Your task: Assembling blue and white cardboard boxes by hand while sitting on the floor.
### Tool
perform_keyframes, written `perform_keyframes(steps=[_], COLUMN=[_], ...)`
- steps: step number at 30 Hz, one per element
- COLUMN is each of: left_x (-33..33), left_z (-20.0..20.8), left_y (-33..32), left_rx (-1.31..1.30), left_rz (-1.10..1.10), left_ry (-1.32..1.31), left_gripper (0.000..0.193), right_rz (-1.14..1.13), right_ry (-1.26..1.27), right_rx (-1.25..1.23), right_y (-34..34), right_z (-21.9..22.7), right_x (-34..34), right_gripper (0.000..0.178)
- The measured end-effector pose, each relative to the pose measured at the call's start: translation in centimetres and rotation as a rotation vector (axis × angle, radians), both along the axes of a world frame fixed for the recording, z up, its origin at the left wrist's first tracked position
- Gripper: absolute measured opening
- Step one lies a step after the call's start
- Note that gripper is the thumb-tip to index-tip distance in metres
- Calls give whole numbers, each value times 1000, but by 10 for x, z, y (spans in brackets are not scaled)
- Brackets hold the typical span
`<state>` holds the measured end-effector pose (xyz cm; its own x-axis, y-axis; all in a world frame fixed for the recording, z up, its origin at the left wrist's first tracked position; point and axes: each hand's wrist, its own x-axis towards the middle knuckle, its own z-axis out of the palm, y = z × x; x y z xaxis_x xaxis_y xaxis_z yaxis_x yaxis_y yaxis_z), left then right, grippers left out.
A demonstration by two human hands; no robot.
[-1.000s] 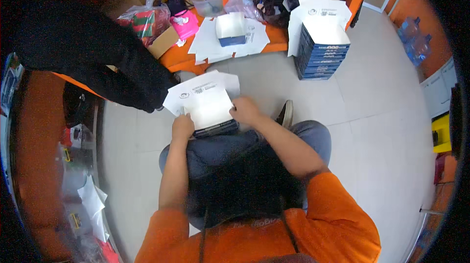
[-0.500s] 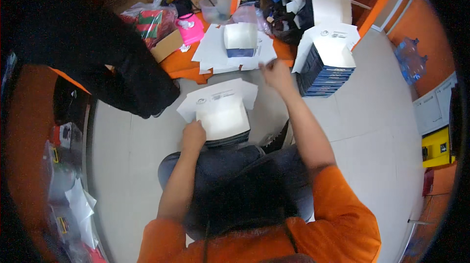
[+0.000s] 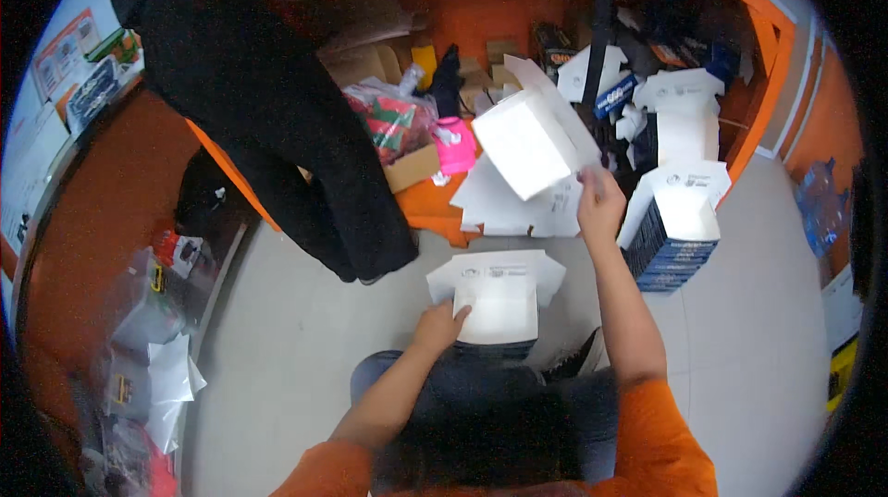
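Note:
My right hand (image 3: 601,204) pinches the lid flap edge of a white cardboard box (image 3: 525,147), which is tilted up over flat white cardboard pieces (image 3: 495,196). My left hand (image 3: 438,326) is at the left side of a stack of nested open boxes (image 3: 497,314), its thumb on the top box's inner edge. That stack, white inside and dark outside, is on the floor just before my knees. A taller stack of nested boxes (image 3: 673,261), blue outside, stands to the right of my right hand.
Another person in dark trousers (image 3: 277,118) stands at the left. Behind the flat pieces, an orange shelf holds a pink cloth-like item (image 3: 453,147), a clear bag with red and green contents (image 3: 393,118) and more white boxes (image 3: 686,118). Plastic bottles (image 3: 819,206) are far right.
My right hand has taken hold of the box that sat on the flat pieces and tipped it up. My left hand stays at the near stack. The view has shifted up and left.

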<state>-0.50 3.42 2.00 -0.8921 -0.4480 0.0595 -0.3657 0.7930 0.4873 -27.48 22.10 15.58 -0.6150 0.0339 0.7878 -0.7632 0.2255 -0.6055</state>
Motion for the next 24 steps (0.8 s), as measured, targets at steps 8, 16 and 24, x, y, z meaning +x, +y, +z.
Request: perform_keyframes(steps=[8,16,24], left_x=[46,62,18], left_z=[62,71,85], left_y=[-16,37,24], left_rx=[1132,1268,1187], left_rz=[87,-87,-48], left_ry=[484,505,417], left_gripper=[87,91,79], right_rz=[501,397,724], right_ry=[-452,-516,-1130], right_rx=[192,218,-168], right_y=[77,73,60], right_z=[38,-17,-45], right_x=[115,161,161], right_gripper=[21,30,68])
